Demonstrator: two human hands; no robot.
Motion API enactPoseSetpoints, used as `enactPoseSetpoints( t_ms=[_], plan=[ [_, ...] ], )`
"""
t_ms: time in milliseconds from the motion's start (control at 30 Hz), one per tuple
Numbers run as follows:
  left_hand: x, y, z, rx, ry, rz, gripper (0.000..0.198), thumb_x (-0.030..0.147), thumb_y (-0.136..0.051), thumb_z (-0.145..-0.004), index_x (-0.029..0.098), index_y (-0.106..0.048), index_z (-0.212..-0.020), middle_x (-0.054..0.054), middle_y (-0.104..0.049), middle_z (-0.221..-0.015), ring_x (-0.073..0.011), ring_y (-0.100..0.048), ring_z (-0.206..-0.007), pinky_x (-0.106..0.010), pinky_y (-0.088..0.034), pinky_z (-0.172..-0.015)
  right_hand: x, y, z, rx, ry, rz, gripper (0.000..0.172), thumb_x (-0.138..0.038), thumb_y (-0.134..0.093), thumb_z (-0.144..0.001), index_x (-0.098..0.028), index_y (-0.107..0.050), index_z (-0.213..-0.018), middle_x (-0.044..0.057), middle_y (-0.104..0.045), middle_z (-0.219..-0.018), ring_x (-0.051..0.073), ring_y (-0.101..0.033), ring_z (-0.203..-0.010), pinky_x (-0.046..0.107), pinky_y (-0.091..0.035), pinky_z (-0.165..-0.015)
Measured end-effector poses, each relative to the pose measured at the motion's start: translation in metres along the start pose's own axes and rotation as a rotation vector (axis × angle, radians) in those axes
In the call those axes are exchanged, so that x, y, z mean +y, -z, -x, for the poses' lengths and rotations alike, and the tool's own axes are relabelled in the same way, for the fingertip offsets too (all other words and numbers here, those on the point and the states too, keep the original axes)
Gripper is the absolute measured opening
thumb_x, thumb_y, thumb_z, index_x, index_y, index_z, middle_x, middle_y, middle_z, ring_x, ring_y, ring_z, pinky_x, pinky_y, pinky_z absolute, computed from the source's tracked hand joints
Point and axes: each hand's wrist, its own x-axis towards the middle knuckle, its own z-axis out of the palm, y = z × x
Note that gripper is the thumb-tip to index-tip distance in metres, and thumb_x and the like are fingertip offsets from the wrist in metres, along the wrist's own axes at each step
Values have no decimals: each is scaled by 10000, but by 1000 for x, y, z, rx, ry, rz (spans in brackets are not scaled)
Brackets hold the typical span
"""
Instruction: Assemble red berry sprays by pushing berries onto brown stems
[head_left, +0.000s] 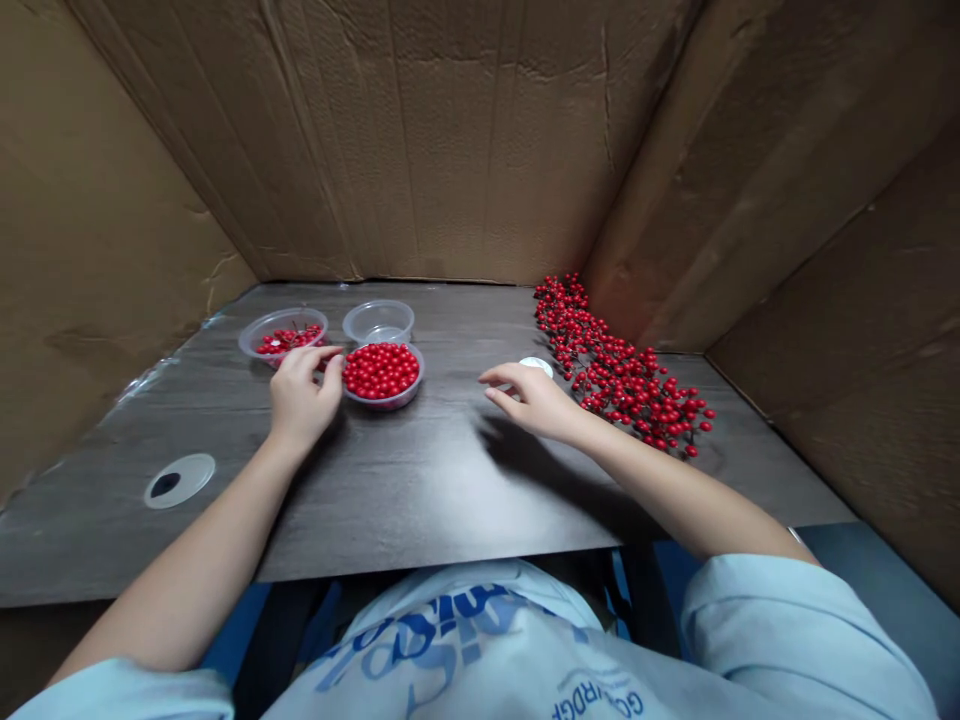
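My left hand [306, 390] is at the left edge of a clear bowl filled with loose red berries [381, 371]. Its thumb and fingers are apart, with nothing seen between them. Behind that hand, a second clear bowl [247, 343] holds red berries on stems [289, 338]. An empty clear bowl [379, 322] stands behind the full one. Over the middle of the table, my right hand [531, 397] hovers with thumb and fingers apart and no object visible in them. Beside it on the right lies a long heap of red berry sprigs [622, 375].
A white round item [537, 367] lies just behind my right hand. On the left of the grey table [360, 500] is a flat translucent disc with a dark spot [196, 474]. Brown cardboard walls [450, 140] rise at the back and both sides.
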Motion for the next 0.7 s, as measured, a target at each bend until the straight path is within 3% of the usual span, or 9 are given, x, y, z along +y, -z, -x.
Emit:
enactPoseSetpoints(
  t_ms=[100, 200, 267, 367, 433, 533, 633, 700],
  plan=[
    [9, 4, 5, 55, -132, -72, 228, 283, -469, -860, 150, -630, -951, -114, -650, -920, -218, -598, -894, -376, -493, -846, 12, 10, 35, 66, -13, 15, 226, -208, -514, -844, -105, -657, -985, 88, -682, -988, 172, -622, -895, 301, -481, -820],
    [31, 2, 14, 66, -402, -96, 220, 218, -526, -823, 157, -613, -1016, -119, -637, -933, -221, -584, -889, -371, -491, -823, 23, 17, 68, 88, -97, 10, 220, -243, -519, -842, -124, -663, -958, 85, -680, -972, 172, -625, -871, 291, -488, -782],
    [53, -5, 21, -26, -610, -1, 227, 183, -537, -808, 164, -606, -1024, -106, -632, -925, -196, -581, -869, -333, -500, -807, 29, 19, 85, 110, -183, 22, 201, -235, -516, -839, -128, -667, -919, 81, -685, -922, 167, -628, -818, 285, -488, -739],
    [84, -26, 30, -311, -803, 134, 197, 175, -476, -848, 142, -623, -974, -94, -637, -911, -161, -579, -853, -273, -509, -780, 34, 17, 100, 121, -271, 29, 189, -237, -509, -846, -135, -666, -870, 70, -687, -873, 165, -625, -777, 287, -481, -713],
    [98, -44, 30, -492, -797, 141, 254, 228, -434, -883, 122, -627, -1009, -108, -635, -984, -172, -576, -916, -284, -509, -821, 34, 14, 105, 122, -268, 19, 188, -238, -506, -847, -137, -664, -864, 70, -684, -877, 167, -623, -794, 291, -480, -731],
    [104, -70, 25, -634, -610, 144, 377, 324, -429, -897, 93, -581, -1153, -140, -576, -1176, -201, -534, -1098, -333, -457, -981, 33, 12, 108, 119, -220, -15, 186, -230, -508, -842, -132, -660, -882, 83, -678, -928, 170, -623, -841, 292, -486, -765],
    [96, -85, 20, -615, -381, 49, 462, 360, -458, -881, 97, -515, -1256, -165, -505, -1283, -252, -465, -1213, -420, -396, -1051, 34, 12, 106, 118, -187, -44, 181, -228, -508, -839, -134, -657, -883, 89, -673, -949, 174, -619, -873, 297, -491, -786],
    [87, -88, 18, -581, -318, -9, 481, 370, -482, -864, 108, -502, -1266, -180, -481, -1307, -274, -433, -1249, -461, -383, -1053, 38, 11, 100, 130, -195, -57, 173, -225, -509, -834, -136, -652, -876, 91, -669, -951, 175, -616, -876, 301, -494, -790]
  ],
)
